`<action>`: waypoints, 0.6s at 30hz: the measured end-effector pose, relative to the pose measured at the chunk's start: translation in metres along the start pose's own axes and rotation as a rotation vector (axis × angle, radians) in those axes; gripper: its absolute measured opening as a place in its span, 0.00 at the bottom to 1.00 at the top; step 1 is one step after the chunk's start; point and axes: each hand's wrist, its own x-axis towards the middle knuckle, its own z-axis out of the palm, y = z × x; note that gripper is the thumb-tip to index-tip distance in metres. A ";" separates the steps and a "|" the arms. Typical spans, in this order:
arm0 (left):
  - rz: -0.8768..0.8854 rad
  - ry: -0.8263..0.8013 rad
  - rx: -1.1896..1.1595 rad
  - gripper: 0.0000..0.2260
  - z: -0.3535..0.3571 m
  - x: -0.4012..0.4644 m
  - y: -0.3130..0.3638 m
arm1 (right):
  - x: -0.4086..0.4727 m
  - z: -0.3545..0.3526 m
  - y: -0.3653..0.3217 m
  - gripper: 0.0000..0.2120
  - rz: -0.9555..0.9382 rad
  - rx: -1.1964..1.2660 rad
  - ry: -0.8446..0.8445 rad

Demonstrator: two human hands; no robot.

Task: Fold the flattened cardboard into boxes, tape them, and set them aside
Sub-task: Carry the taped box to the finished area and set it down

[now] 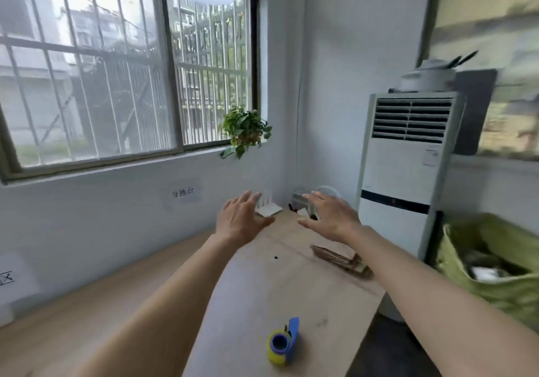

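Both hands out over worktop (262,295), empty.
Left hand (239,219), right hand (329,216): fingers spread, holding nothing. Reach right for what looks like flattened cardboard (339,257); tape dispenser (283,344) nearby.

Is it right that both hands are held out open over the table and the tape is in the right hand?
Not quite. In the head view the tape lies on the table, near the person, in neither hand. The rest is right: the left hand and right hand are both held out open over the table, holding nothing.
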 end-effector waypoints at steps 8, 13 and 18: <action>0.108 -0.022 -0.116 0.35 0.107 0.092 0.180 | -0.009 -0.034 0.234 0.37 0.179 -0.046 -0.042; 0.129 -0.069 -0.130 0.36 0.170 0.145 0.243 | 0.006 -0.031 0.333 0.36 0.243 -0.048 -0.072; 0.150 -0.105 -0.139 0.35 0.238 0.206 0.272 | 0.048 0.004 0.404 0.36 0.276 -0.021 -0.112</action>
